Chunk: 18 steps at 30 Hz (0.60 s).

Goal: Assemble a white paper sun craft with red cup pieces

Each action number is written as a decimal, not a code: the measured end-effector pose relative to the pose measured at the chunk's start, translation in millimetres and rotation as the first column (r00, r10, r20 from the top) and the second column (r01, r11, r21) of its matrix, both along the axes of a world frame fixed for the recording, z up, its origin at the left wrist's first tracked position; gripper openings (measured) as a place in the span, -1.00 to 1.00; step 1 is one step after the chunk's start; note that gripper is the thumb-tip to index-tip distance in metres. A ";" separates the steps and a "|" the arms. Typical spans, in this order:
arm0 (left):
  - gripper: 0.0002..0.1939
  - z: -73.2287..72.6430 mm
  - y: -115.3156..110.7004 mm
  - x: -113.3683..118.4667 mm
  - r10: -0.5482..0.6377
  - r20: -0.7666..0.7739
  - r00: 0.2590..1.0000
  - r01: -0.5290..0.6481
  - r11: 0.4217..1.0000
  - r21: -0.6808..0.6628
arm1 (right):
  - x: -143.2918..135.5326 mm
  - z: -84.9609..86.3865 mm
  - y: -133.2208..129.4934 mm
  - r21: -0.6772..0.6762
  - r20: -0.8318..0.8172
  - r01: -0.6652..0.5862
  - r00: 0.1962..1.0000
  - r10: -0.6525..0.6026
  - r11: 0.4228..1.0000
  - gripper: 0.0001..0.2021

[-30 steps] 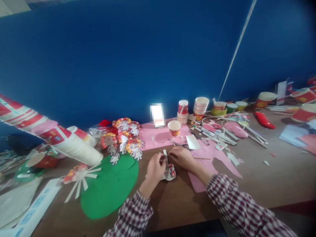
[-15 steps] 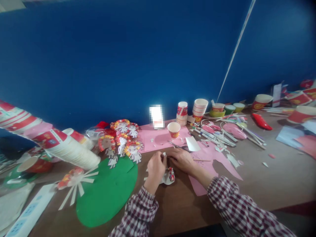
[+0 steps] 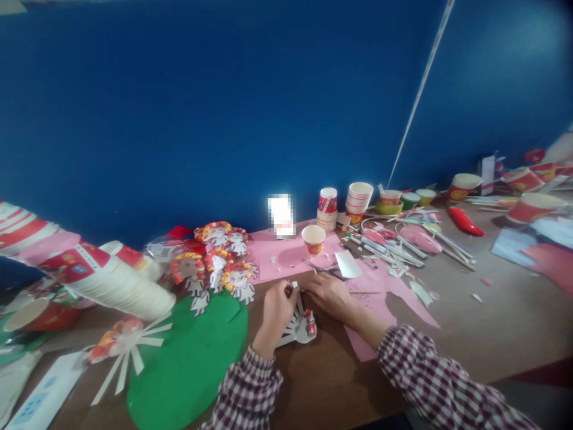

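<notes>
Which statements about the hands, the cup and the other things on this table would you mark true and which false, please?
1. The left hand pinches a white paper strip. True.
2. The green sheet lies to the right of both hands. False: the green sheet is to their left.
3. A single paper cup stands upright on pink paper. True.
4. The glossy red object lies on the green sheet. False: the glossy red object is on the brown tabletop, at the right.
5. Both sleeves are checked. True.
</notes>
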<state>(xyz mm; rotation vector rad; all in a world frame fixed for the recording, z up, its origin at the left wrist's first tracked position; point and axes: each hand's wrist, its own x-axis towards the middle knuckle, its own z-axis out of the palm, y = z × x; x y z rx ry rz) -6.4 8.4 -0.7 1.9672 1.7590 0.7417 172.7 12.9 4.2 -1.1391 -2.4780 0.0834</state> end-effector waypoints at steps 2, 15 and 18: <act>-0.81 1.3 0.0 -1.6 0.016 0.089 0.996 -0.015 1.000 -0.006 | 0.0 -1.5 0.6 0.008 -0.009 0.005 1.000 -0.005 1.000 -0.76; -0.77 -17.6 7.5 -5.7 -0.018 0.493 0.870 0.061 0.996 -0.071 | 1.8 -12.2 2.7 0.073 -0.023 0.050 0.999 -0.048 0.996 -0.80; -0.77 -14.4 5.2 -5.6 -0.050 0.505 0.861 0.098 0.993 -0.069 | 5.6 -13.1 3.1 0.099 0.006 0.071 0.997 -0.072 0.993 -0.83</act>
